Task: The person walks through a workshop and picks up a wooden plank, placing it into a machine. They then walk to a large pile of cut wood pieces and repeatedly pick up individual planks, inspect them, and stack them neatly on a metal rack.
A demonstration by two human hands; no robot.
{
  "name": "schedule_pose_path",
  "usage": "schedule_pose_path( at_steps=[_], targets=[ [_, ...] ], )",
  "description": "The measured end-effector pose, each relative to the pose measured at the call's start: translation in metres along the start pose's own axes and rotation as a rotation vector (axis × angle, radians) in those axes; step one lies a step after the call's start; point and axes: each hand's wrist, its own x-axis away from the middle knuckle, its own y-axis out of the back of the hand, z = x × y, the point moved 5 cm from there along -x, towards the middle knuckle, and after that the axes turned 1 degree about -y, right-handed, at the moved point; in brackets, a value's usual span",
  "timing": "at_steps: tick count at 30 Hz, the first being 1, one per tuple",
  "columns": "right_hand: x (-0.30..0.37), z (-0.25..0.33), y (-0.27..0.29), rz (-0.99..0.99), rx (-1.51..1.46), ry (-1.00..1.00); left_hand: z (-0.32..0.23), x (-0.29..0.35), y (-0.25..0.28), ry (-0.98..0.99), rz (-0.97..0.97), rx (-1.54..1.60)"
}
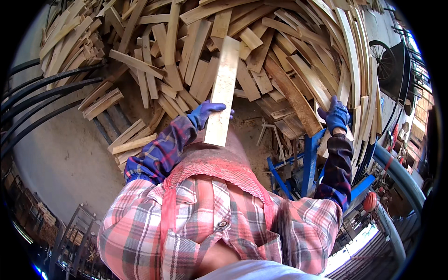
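Observation:
My left hand (205,114), in a blue-purple work glove, is closed around a pale wooden board (222,88). The board sticks out away from me in front of my apron, its near end below the hand. Off to the right, my right hand (337,116) wears a blue glove. Its thumb and forefinger stand apart at the near ends of loose boards (310,80), beside long upright strips (369,102). Some of its fingers are hard to make out. Left of that hand lies a rough brown board (294,95) with bark-like colouring.
A big jumbled heap of boards (200,39) spreads ahead. Curved black bars (51,84) reach in from the left, near short stacked pieces (102,103). A blue metal frame (310,163) stands below my right hand, with a thick grey pipe (401,172) farther right.

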Motion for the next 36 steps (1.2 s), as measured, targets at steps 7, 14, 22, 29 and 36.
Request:
schedule_pose_path(
  at_steps=[7, 14, 22, 29, 36],
  targets=[
    [0.014, 0.065, -0.074, -0.097, 0.013, -0.032, 0.013, 0.042, 0.075, -0.200, -0.246, 0.184],
    [-0.011, 0.054, -0.086, 0.368, -0.249, -0.048, -0.138, 0.157, 0.141, -0.823, -0.478, 0.178],
    [0.030, 0.057, -0.103, 0.250, -0.683, -0.076, -0.334, 0.226, 0.085, -1.008, -0.394, -0.311],
    [0.201, 0.088, -0.078, 0.446, -1.402, -0.168, -0.044, 0.046, 0.106, -0.183, -0.339, -0.183],
    [0.173, 0.344, -0.048, 0.713, -1.430, 0.383, 0.076, 0.063, 0.086, -0.086, -0.403, 0.092]
  ],
)
